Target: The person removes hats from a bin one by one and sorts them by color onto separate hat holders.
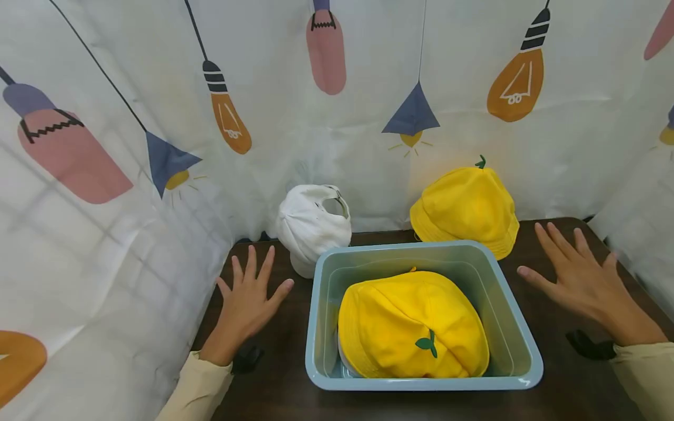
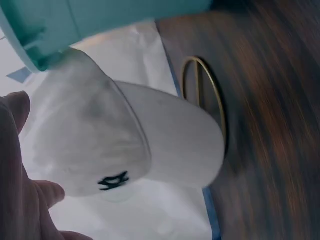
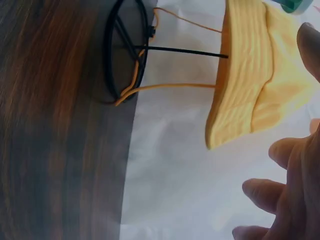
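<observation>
My left hand [image 1: 244,304], fingers spread, is over the table to the left of a light-blue basin [image 1: 313,327], holding nothing. Nearest it is a white baseball cap [image 1: 310,225] with a dark logo on its front, perched on a gold wire stand [image 2: 216,92]. My right hand [image 1: 590,283] is likewise spread and holds nothing, on the basin's right. Close to it, a yellow bucket hat [image 1: 463,204] with a green stem sits on a black wire stand [image 3: 107,55]. Inside the basin lies another yellow hat [image 1: 411,327] with a green sprout, a bit of white showing beneath it.
The basin stands at the middle of a dark wooden table [image 1: 279,351]. Behind and at both sides hangs a white curtain [image 1: 363,152] printed with lamps and bulbs, close to the table's back edge. An orange cord [image 3: 175,86] dangles from the bucket hat.
</observation>
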The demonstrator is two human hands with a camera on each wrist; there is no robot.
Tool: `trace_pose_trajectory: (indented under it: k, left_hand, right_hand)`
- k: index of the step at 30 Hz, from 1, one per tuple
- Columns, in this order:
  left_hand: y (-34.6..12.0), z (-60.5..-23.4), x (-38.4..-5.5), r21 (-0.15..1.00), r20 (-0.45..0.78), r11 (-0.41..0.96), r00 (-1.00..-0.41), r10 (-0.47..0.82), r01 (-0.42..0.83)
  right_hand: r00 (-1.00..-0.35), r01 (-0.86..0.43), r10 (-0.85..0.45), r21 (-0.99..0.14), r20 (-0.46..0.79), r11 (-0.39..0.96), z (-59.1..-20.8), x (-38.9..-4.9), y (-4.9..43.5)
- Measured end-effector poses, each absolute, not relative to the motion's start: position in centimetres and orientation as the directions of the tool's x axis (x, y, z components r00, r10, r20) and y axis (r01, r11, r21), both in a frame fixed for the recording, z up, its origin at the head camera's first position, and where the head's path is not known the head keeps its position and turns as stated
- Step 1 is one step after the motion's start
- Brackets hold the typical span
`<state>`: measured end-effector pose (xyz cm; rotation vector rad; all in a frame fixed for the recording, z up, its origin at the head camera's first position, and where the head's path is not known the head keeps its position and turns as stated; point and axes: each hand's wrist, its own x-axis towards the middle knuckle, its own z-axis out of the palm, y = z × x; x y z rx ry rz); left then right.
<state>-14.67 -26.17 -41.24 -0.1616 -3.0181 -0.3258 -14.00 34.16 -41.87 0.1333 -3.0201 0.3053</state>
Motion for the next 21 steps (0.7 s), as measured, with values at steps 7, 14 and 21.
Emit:
trace_pose_trajectory:
  k: [7, 14, 21]
  left_hand:
    - [-25.2, -40.2, -13.3, 0.314, 0.108, 0.936, -0.986, 0.131, 0.159]
    - [-23.8, -39.6, -12.4, 0.452, 0.181, 0.858, -0.967, 0.179, 0.243]
    - [-22.4, -39.3, -12.3, 0.565, 0.282, 0.749, -0.934, 0.22, 0.347]
  right_hand:
    - [-0.988, -0.138, -0.113, -0.273, 0.104, 0.952, -40.3, -13.6, 33.3]
    - [-0.956, -0.263, -0.203, -0.313, 0.212, 0.913, -37.1, -12.5, 31.6]
    - [-0.899, -0.403, -0.306, -0.321, 0.313, 0.857, -33.7, -12.2, 28.6]
